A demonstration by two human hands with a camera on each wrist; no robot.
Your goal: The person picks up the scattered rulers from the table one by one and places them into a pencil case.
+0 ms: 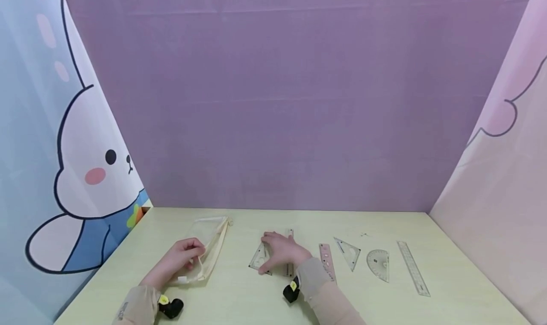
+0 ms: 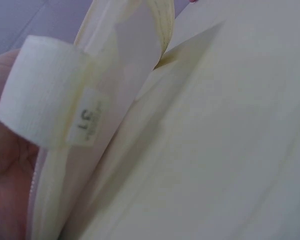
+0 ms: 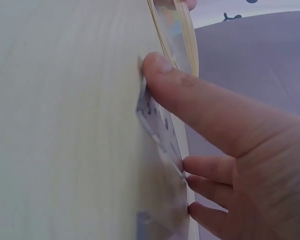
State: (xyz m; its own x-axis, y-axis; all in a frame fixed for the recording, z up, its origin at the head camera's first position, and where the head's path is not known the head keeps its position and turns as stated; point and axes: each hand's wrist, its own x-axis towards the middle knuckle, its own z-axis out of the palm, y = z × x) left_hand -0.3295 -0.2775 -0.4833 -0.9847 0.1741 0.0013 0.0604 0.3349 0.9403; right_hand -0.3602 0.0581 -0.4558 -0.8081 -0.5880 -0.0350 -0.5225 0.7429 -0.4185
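My left hand [image 1: 185, 257] pinches the edge of a clear pouch [image 1: 220, 249] with a cream zip border, holding its mouth partly open. A white tag [image 2: 82, 117] on that pouch shows in the left wrist view. To the right, my right hand [image 1: 284, 250] grips a clear set square [image 1: 258, 257] by its edges, thumb at the near side and fingers at the far side. The right wrist view shows this set square [image 3: 162, 132] tilted between thumb and fingertips. Partly hidden beneath the right hand lies a narrow ruler [image 1: 290, 270].
Right of my hand lie a pinkish ruler [image 1: 326, 261], another clear set square [image 1: 349, 253], a protractor [image 1: 378, 265] and a long clear ruler [image 1: 413, 269]. A tiny scrap [image 1: 364, 234] sits behind them. A purple curtain [image 1: 290, 101] hangs at the table's back edge.
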